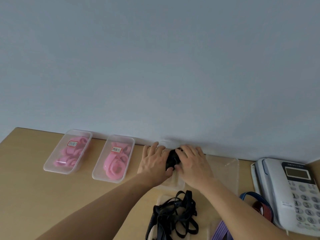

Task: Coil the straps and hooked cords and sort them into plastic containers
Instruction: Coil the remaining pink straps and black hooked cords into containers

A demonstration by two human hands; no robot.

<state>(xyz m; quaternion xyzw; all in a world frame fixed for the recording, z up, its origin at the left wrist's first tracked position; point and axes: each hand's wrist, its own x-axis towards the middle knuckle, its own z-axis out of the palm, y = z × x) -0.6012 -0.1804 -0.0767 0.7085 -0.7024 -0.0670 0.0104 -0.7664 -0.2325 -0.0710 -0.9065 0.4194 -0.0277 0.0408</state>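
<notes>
Both my hands press a black coiled strap point(172, 159) down into a clear plastic container point(174, 183) against the back wall. My left hand point(154, 161) lies flat on its left side, thumb against the coil. From the right, my right hand point(192, 161) covers it with fingers spread. A tangle of loose black straps point(174, 217) lies near the table's front, partly on a clear lid. Two closed clear containers hold pink coiled straps: one at far left point(67, 151), one beside it point(113, 159).
Another clear container point(226, 170) sits to the right of my hands. A white desk phone point(292, 193) fills the right edge. Blue point(251, 194), red point(261, 209) and purple point(222, 229) straps lie by the phone. The wall runs right behind the containers.
</notes>
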